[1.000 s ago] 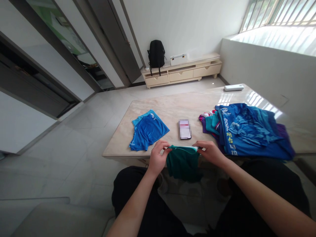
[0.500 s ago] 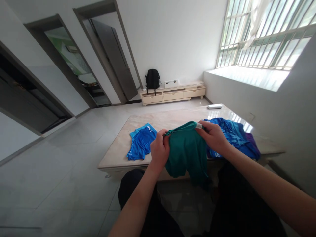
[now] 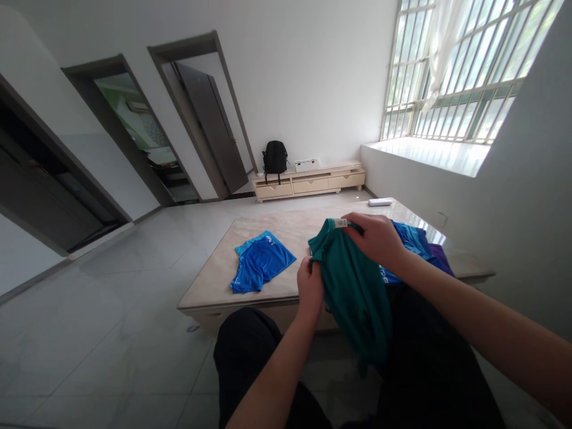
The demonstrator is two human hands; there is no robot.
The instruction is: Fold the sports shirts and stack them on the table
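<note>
Green shorts hang from both my hands in front of the table, the waistband up and a white label at its edge. My left hand is closed on the near side of the waistband. Beside the label, my right hand pinches the band. The lower ends of the cloth drop between my knees. Blue shorts lie flat on the table to the left. On the right, a patterned blue garment is partly hidden behind my right hand and forearm, with purple cloth at its edge.
A low marble-look table stands before my knees, with a white oblong object at its far edge. A cream cabinet by the far wall carries a black backpack and a white box. A barred window is at right.
The green shorts have turned and hang more to the right, with the waistband narrower. My left hand has moved right and lower. The view has tilted up slightly.
</note>
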